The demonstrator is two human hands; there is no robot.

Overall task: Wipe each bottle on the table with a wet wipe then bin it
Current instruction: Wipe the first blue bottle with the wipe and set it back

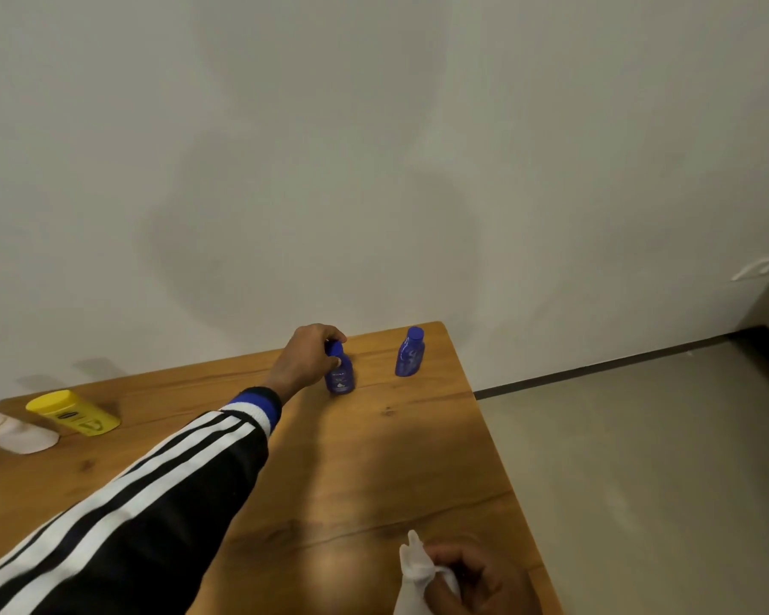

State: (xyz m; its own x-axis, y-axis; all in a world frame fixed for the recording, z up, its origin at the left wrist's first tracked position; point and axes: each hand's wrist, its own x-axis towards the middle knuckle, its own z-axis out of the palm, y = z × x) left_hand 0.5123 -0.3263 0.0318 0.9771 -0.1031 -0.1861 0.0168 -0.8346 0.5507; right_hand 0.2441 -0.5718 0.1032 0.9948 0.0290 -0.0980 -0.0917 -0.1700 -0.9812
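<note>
Left hand (pixel 309 355) fingers wrapped round the upright small blue plastic bottle (pixel 340 370), cap up; right hand (pixel 476 579) fingers clutching a crumpled white wet wipe (pixel 416 565).

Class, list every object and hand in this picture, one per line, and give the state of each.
Left hand: closed around the nearer blue bottle's top.
Nearer blue bottle: upright on the table, gripped.
Far blue bottle: upright, untouched, cap on.
Yellow bottle: lying on its side.
Pink bottle: lying on its side.
Right hand: clutching a white wet wipe.

blue bottle (pixel 339 375) label blurred, yellow container (pixel 74 412) logo unreadable
</note>
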